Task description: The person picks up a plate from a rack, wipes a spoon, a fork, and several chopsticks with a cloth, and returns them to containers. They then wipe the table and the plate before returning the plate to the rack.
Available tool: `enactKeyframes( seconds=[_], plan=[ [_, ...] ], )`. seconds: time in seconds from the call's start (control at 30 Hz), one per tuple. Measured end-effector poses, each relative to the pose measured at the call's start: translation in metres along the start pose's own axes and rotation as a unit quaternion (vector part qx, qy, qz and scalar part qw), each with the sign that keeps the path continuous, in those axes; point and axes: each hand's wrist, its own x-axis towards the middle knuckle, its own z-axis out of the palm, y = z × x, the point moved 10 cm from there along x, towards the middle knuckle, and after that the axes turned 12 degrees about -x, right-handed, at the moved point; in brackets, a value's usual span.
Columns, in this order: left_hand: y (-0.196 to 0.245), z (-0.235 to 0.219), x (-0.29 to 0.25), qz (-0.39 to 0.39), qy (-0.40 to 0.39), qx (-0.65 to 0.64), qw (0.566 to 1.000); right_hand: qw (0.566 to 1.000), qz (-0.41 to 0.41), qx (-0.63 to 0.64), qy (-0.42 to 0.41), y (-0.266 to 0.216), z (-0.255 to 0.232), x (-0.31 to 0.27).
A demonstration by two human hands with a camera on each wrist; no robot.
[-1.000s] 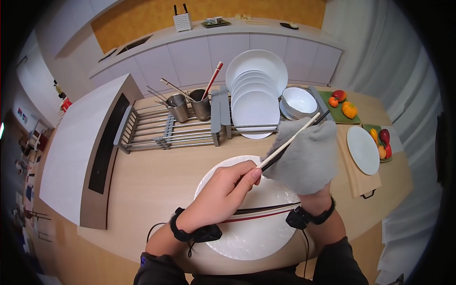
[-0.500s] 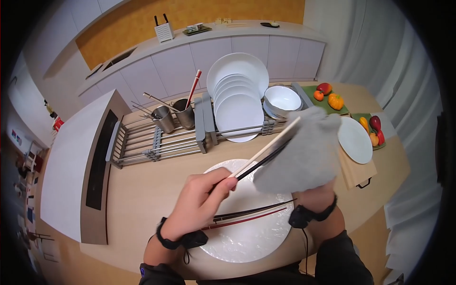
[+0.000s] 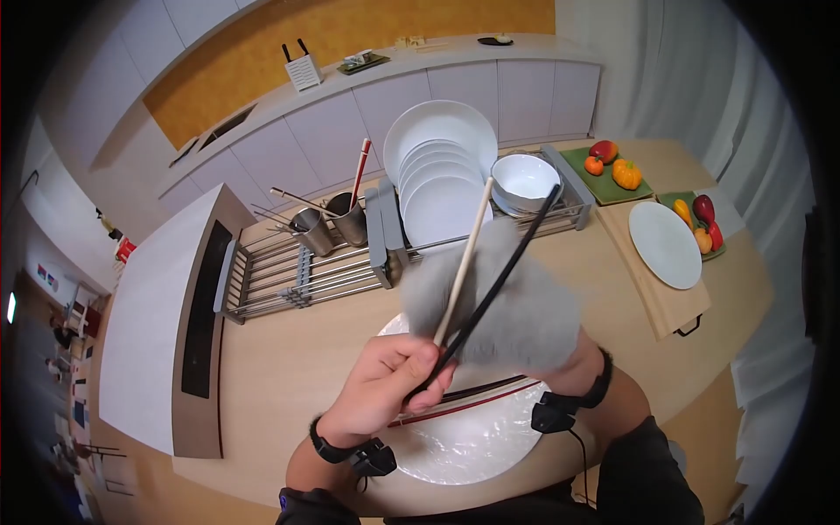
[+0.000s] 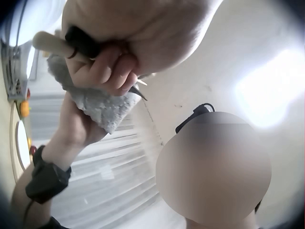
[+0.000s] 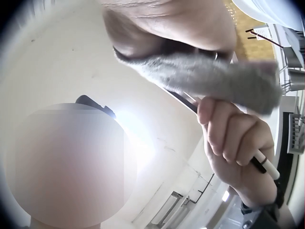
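Observation:
In the head view the left hand (image 3: 385, 385) pinches a cream chopstick (image 3: 465, 262) and a black chopstick (image 3: 507, 271), tips up and spread into a V. Behind them the right hand (image 3: 577, 366) holds a grey cloth (image 3: 525, 315), which covers most of its fingers. The left wrist view shows the left fingers (image 4: 112, 71) curled round the thick ends. Seen from the right wrist, the cloth (image 5: 205, 78) hangs between the right hand (image 5: 176, 24) and the left hand (image 5: 233, 133). Below lie several chopsticks (image 3: 472, 404) across a large white plate (image 3: 472, 446).
Beyond the hands stands a dish rack (image 3: 262, 289) with metal cups (image 3: 312, 233), upright white plates (image 3: 446, 210) and bowls (image 3: 527, 179). On the right are a wooden board (image 3: 643, 278) with an oval plate (image 3: 667, 247), and green trays (image 3: 604, 184) with vegetables.
The held chopsticks have spread apart and stand more upright. The cloth and right hand have moved left, behind the chopsticks. The head view has shifted slightly.

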Motion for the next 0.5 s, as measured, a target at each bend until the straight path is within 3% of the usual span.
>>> enactKeyframes(
  seconds=[0.1, 0.17, 0.27, 0.4, 0.47, 0.5],
  plan=[
    [-0.005, 0.011, -0.003, -0.03, -0.035, -0.032, 0.998, 0.971, -0.019, -0.221, -0.095, -0.006, 0.019, 0.004],
    [-0.016, 0.009, -0.006, -0.063, -0.066, -0.097, 0.991, 0.95, -0.04, -0.277, -0.137, -0.013, 0.032, 0.004],
    [-0.024, 0.014, -0.005, -0.087, -0.088, -0.136, 0.983, 0.947, -0.078, -0.286, -0.121, -0.024, 0.033, 0.004],
    [-0.017, 0.005, 0.008, -0.023, -0.027, 0.046, 0.998, 0.963, -0.149, -0.218, -0.047, -0.036, -0.001, -0.008],
    [-0.012, 0.003, 0.011, 0.009, 0.007, 0.136, 0.991, 0.995, -0.078, 0.052, 0.022, -0.032, -0.009, -0.015],
    [-0.01, 0.003, 0.012, 0.009, 0.019, 0.153, 0.988, 0.996, -0.086, 0.005, 0.026, -0.042, -0.005, -0.017]
  ],
)
